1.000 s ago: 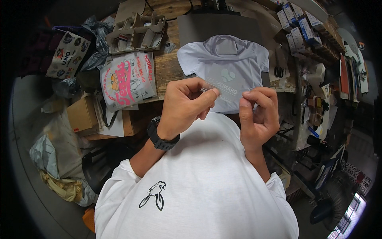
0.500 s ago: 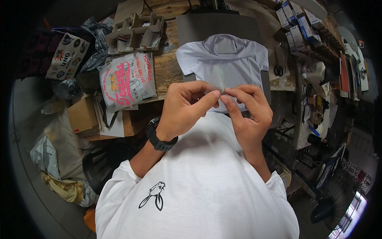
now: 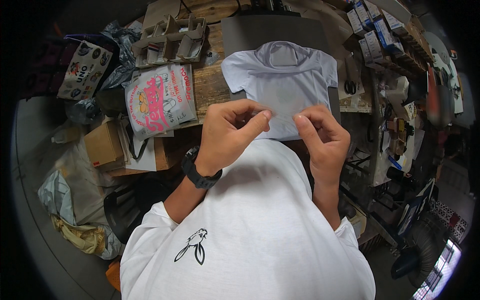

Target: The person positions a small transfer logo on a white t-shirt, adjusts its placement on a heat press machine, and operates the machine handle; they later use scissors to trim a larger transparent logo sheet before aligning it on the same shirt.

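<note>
A small translucent film with a faint pale design is stretched between my two hands. My left hand, wearing a black watch, pinches one end with thumb and fingers. My right hand grips the other end between thumb and bent index finger. Behind the film, a pale lavender T-shirt lies face up on a dark grey pad, its lower part partly hidden by my hands.
A wooden table carries a cardboard divider box and printed transfer sheets at left. Stacked white-and-blue boxes and scissors are at right. A brown carton and a dark chair are lower left.
Half a second ago my hands came together with the film bunched; now they have spread apart again, the film taut between them. The T-shirt stays in place.
</note>
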Demonstrator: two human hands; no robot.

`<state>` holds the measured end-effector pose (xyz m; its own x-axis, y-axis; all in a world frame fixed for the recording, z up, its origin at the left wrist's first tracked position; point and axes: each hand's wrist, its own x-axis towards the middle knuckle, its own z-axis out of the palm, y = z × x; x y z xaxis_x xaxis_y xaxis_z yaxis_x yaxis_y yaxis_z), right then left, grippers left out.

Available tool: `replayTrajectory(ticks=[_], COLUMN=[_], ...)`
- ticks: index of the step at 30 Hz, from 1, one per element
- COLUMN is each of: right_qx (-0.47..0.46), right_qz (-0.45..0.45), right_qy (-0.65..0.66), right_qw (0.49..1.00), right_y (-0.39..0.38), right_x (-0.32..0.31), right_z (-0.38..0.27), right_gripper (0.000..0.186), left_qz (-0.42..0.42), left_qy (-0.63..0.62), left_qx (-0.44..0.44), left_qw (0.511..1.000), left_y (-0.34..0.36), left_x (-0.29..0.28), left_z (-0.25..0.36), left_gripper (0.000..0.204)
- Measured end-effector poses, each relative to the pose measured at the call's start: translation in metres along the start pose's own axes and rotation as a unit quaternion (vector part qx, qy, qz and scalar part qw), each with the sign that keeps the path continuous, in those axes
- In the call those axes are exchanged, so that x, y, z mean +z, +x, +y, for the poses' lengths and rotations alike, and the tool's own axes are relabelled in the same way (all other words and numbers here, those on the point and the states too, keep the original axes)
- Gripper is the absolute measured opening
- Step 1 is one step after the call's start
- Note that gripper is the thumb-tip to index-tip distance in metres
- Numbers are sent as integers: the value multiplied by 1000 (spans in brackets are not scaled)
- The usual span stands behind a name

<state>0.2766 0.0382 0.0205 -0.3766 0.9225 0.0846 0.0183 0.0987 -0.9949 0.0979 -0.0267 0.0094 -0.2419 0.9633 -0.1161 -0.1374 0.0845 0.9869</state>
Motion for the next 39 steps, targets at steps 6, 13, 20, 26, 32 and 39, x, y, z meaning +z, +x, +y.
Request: replayTrajectory(ticks=[6,13,20,26,32,39], right_qx=[39,281,81,148,116,98], right_qz=[10,11,-64,-238,-197,-41], right_qy=[-52,-322,84,-198,210,-118], right_qw=[998,904,991,939,951,987], right_y=[-18,-46,-74,-114,-103,-80], right_x=[-48,-117,-99,-108,-130,-99], right_z=[24,55,25,57,29,111], right_gripper=[8,25,39,71,48,17], left_qz=[7,12,35,58,73,83], left_qy=[-77,-100,-56,-22,-4,9], left_qx=[-60,-48,-46,-55,-90,-76], left_qw=[995,994,997,997,993,994], left_y=[1,5,8,8,2,0], left_x=[-2,10,15,25,39,44], left_z=[-1,-15,-15,-16,-30,-22], left_gripper=[16,14,21,23,24,24])
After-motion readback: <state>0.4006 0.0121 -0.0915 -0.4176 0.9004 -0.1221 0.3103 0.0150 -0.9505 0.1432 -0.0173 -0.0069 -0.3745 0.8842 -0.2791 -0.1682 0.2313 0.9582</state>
